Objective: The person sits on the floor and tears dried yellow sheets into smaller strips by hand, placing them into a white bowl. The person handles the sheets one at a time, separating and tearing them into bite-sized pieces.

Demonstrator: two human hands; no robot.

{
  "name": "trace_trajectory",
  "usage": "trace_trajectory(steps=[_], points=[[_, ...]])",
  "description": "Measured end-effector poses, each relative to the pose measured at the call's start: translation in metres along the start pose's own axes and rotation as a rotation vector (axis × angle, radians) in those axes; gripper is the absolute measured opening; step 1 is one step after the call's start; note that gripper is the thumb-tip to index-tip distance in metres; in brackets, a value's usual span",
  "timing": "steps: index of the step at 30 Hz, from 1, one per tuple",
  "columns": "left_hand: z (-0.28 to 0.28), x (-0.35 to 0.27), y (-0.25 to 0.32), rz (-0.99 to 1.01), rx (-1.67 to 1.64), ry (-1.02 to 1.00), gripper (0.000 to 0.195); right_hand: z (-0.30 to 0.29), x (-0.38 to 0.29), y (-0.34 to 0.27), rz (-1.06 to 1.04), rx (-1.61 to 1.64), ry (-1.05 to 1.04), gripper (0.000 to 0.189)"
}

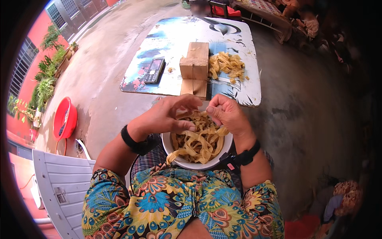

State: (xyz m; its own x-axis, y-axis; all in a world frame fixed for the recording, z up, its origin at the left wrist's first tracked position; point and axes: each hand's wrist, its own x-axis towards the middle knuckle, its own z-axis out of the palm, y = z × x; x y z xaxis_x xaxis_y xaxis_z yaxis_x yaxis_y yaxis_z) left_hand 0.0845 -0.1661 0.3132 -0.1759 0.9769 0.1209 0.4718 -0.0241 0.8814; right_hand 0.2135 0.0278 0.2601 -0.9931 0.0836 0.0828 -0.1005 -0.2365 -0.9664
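Observation:
A white bowl (200, 167) in the lap holds a tangle of soft yellow strips (200, 142), which look like a dried or pickled food. My left hand (173, 115) hovers over its far left side with thumb and fingers apart. My right hand (228, 115) is at the far right side, thumb pressed to curled fingers. A yellow strip comes out beneath that hand; its held end is hidden. Ahead stands a low painted table (167, 38). On it are a wooden block stand (194, 67) with a thin upright blade or wire, and a pile of cut yellow pieces (226, 65).
A keypad phone (154, 71) lies on the table's left part. To the left are a red basin (65, 118) on the concrete floor, a white plastic panel (65, 185) and potted plants (44, 89). Other people (310, 25) sit at the far right; another person (343, 200) is at lower right.

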Motion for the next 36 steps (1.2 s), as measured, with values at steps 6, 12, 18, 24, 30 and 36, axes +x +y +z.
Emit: trace_trajectory(steps=[6,12,18,24,30,36], points=[[0.017,0.004,-0.028,-0.154,-0.544,0.126,0.017,0.015,0.008,0.005,0.009,0.017,0.067,0.02],[0.013,-0.001,-0.051,-0.186,-0.806,0.226,0.014,0.005,0.015,0.012,0.018,0.113,0.005,0.015],[-0.021,0.016,-0.062,-0.11,-0.651,0.35,0.012,0.007,0.045,0.01,-0.25,-0.291,0.282,0.009],[-0.011,0.035,-0.081,-0.298,-0.238,0.556,0.015,0.003,0.069,0.036,-0.283,-0.684,0.511,0.01],[-0.003,0.003,-0.045,-0.009,0.49,0.486,0.014,-0.01,0.034,0.01,-0.161,-0.406,0.386,0.009],[0.036,0.025,0.004,0.218,0.417,0.347,0.047,0.017,0.005,-0.011,-0.063,0.168,0.011,0.015]])
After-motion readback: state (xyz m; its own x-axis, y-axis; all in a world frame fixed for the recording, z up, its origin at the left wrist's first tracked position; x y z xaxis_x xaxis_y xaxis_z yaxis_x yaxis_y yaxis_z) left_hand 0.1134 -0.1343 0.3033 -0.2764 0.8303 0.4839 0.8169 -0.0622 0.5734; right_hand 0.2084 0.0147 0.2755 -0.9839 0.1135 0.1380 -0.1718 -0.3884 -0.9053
